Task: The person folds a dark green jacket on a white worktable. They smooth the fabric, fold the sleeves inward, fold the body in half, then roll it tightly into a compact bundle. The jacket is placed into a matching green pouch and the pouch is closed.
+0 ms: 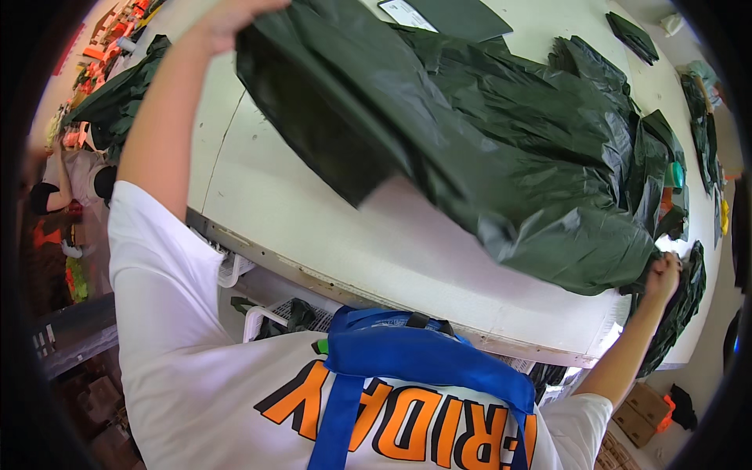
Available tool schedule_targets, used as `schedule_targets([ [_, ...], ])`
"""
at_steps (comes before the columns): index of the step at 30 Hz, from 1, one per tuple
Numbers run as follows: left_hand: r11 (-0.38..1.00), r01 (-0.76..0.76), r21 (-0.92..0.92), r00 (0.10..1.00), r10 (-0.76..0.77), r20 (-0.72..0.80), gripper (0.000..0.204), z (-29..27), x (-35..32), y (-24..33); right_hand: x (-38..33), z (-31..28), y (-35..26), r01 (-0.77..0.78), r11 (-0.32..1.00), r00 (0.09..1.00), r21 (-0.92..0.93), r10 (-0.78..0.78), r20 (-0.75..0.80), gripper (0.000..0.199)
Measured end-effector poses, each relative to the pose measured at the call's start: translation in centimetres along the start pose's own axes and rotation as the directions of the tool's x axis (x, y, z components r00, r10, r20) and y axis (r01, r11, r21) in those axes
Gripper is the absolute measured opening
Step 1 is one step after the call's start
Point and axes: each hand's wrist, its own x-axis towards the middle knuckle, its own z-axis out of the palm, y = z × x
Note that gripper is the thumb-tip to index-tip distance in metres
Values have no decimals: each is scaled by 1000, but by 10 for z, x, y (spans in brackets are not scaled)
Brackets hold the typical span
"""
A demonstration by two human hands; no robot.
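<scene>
Orange lettering [444, 431] marks the white shirt [176, 313]; a white label [406, 13] is too small to read. Fingers of the right hand [664, 276] pinch dark green film [462, 176] over the surface [298, 227]; those of the left hand [227, 25], cut off above, cannot be judged.

- A white short-sleeved cloth shirt [184, 352] ended well short of the fingers [669, 265].
- Orange, black-shadowed lettering [448, 431] crossed its chest.
- A blue fabric strap [423, 356] overlay it.

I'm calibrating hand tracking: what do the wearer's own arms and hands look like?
The left sleeve and right sleeve are white and short, leaving the forearms bare. The left hand, partly out of frame, and the right hand show no gloves; no watch or bracelet is visible.
</scene>
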Motion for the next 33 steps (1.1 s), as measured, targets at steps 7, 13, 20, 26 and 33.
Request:
schedule_targets([
  [7,999,40,31,903,-23,-429,39,10,-64,-66,-112,96,87,-39,728,811,-684,-378,-448,39],
  [13,973,-50,-224,954,-20,-300,41,5,-113,-131,-249,101,206,-539,757,614,-370,52,-788,35],
  [20,965,219,-142,904,-255,-343,35,-45,-140,-146,-183,89,156,-111,991,656,77,132,-743,15],
  [26,992,-6,-124,946,-35,-322,31,-31,-145,-80,-180,54,190,-293,935,430,199,314,-847,25],
  [33,999,-19,48,847,41,-530,27,-103,-119,-32,-54,-23,40,124,984,820,-125,-173,-546,26],
])
